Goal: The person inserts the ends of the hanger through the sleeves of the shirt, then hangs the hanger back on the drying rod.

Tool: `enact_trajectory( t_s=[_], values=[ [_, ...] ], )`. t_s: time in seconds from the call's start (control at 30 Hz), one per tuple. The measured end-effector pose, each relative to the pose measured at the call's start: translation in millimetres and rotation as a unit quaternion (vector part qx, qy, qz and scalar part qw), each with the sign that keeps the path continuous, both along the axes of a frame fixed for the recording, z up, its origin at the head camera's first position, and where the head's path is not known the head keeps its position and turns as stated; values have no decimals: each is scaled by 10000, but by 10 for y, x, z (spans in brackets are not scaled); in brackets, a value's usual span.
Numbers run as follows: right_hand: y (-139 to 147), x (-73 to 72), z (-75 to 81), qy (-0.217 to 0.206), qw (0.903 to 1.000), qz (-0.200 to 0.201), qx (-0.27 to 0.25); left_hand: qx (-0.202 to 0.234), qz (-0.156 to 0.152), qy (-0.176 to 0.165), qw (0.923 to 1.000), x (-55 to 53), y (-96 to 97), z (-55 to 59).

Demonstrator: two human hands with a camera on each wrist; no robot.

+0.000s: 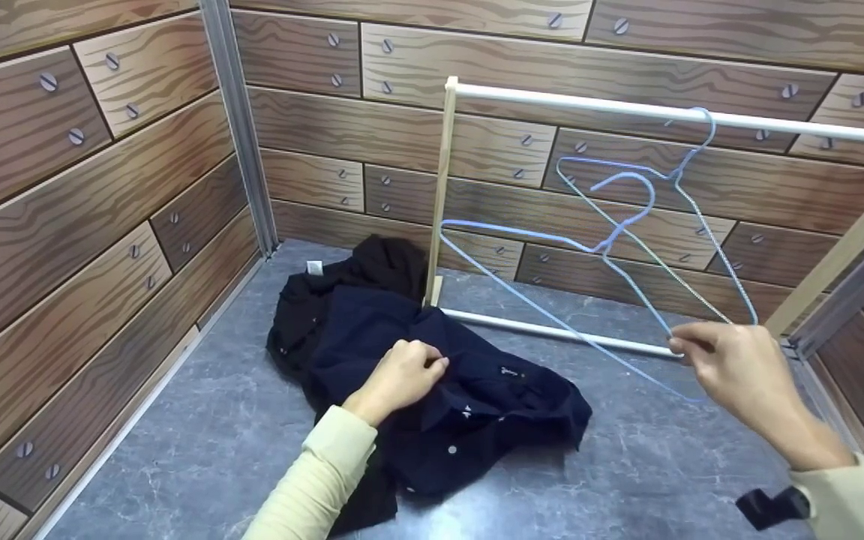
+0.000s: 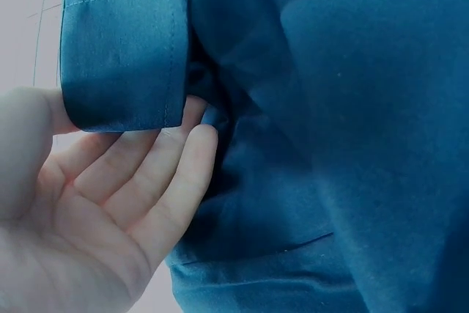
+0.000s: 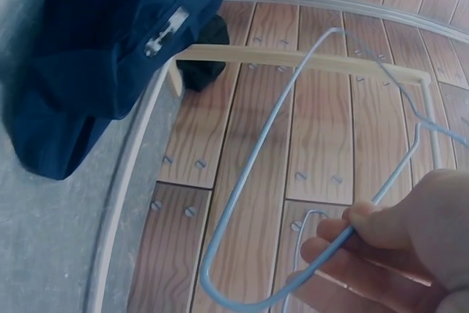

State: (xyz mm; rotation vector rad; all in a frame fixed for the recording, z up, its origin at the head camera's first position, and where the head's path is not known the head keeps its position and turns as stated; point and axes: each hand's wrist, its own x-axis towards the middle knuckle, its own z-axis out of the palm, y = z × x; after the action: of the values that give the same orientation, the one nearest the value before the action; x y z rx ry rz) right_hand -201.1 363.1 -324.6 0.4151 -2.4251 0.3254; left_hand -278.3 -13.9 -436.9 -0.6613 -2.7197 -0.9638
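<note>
My left hand [image 1: 406, 373] grips the navy garment [image 1: 372, 330], which lies rumpled on the floor with white marks and a pale button. In the left wrist view a stitched flap [image 2: 123, 53] passes between the thumb and the curled fingers. My right hand [image 1: 739, 367] pinches a blue wire hanger [image 1: 511, 229] by its right shoulder, with the hook upward and the frame in the air. The right wrist view shows thumb and fingers on the wire near the hanger's [image 3: 242, 196] rounded corner.
Behind the held hanger, a second wire hanger [image 1: 702, 217] hangs from the white top bar [image 1: 582, 101] of a wooden-legged rack. Black clothing [image 1: 383, 262] lies beside and under the navy garment, near the rack's left leg [image 1: 442, 172]. Wood-patterned walls [image 1: 139, 210] surround the grey floor [image 1: 192, 435].
</note>
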Motion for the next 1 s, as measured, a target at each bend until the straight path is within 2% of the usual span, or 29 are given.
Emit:
enact_trajectory(
  t_s=[0.17,0.47,0.7,0.9,1.0],
  values=[
    [98,49,-110,127,9996,236,-2,-13,50,50,10000,1,-6,-22],
    [287,130,-244,-70,9982,579,116,73,70,98,9999,-7,-24,-36],
    [406,192,-298,139,9963,821,213,125,182,39,9997,-19,-71,-33],
    [483,217,-323,127,9929,1100,433,283,284,113,9991,-32,-118,-13],
    [508,240,-315,157,9921,1050,671,334,344,140,9988,-36,-136,-3]
  ],
)
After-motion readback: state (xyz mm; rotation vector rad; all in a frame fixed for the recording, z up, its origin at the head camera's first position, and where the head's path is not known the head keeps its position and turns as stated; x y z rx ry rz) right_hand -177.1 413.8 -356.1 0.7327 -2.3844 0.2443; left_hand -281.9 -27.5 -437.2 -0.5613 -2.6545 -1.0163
